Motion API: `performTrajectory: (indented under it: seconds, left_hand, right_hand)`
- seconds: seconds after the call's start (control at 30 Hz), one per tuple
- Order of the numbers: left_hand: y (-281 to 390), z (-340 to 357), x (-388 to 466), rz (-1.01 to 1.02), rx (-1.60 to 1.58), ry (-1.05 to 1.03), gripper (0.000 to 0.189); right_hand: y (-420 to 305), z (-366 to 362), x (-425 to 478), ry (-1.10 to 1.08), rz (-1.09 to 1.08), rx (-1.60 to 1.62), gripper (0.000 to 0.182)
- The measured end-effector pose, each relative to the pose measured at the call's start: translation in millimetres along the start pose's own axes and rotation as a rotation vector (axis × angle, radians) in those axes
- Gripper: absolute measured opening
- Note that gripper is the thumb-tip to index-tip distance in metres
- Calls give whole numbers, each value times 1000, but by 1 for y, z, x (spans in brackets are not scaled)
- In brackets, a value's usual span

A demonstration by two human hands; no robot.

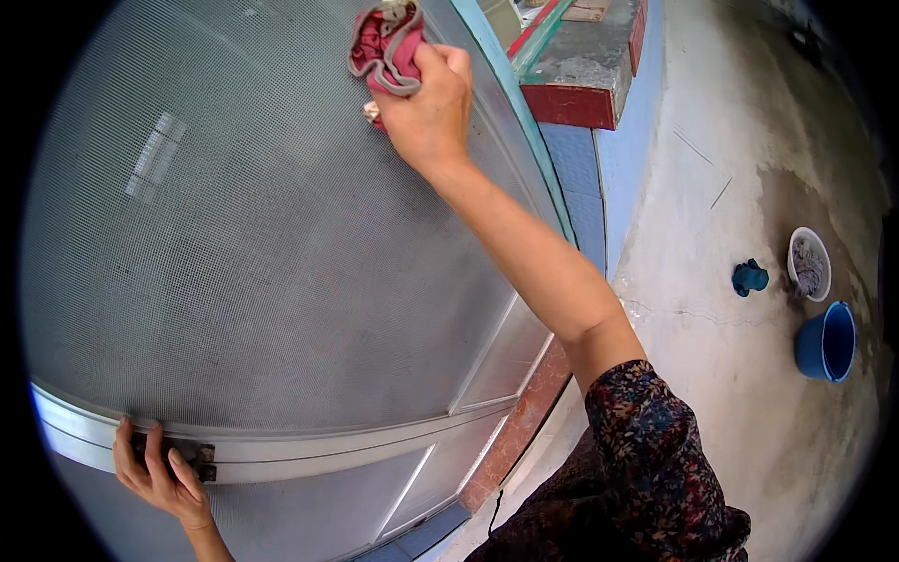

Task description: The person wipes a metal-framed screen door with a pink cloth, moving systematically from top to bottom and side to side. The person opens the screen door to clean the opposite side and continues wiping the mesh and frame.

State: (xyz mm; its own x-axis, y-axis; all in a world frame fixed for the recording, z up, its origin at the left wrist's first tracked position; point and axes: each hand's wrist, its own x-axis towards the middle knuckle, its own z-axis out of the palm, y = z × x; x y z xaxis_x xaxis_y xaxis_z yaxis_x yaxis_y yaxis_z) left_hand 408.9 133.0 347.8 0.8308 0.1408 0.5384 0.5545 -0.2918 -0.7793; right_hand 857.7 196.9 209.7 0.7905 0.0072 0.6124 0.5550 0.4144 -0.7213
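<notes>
My right hand (433, 105) is closed around a bunched red cloth (393, 53) with a grey edge. The cloth lies against the upper part of a mesh screen door panel (302, 246), near its right-hand frame. At the lower left, my left hand (161, 478) has its fingers apart on the pale metal door frame (295, 453). Those fingers partly cover a dark latch (206, 460). Below that frame a second mesh panel (309, 502) shows.
Beside the door stands a blue tiled wall (572, 168) with a grey ledge (586, 56). On the partly wet concrete floor are a blue bucket (818, 344), a white basin (793, 263) holding cloth, and a dark teal item (749, 277).
</notes>
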Motion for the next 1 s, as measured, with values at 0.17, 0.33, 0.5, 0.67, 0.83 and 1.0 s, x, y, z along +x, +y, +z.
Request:
performTrajectory:
  seconds: [0.17, 0.33, 0.5, 0.67, 0.83, 1.0]
  left_hand:
    - [-2, 0, 1, -6, -25, 17, 33]
    - [-6, 0, -10, 7, 28, -40, 34]
    - [-8, 5, -7, 11, 30, -31, 34]
    - [-10, -10, -1, 62, 94, -56, 35]
    - [-8, 4, -9, 27, 32, -41, 36]
    - [-4, 2, -9, -31, -46, 0, 31]
  right_hand:
    - [-89, 25, 124, 97, -267, -68, 23]
    - [-9, 16, 98, -55, -553, -200, 28]
    - [146, -83, -54, -104, -302, -355, 40]
    - [278, -152, -264, -84, 821, -459, 32]
    - [212, -117, -223, 148, 1004, -120, 30]
    - [84, -62, -106, -40, 571, -1, 33]
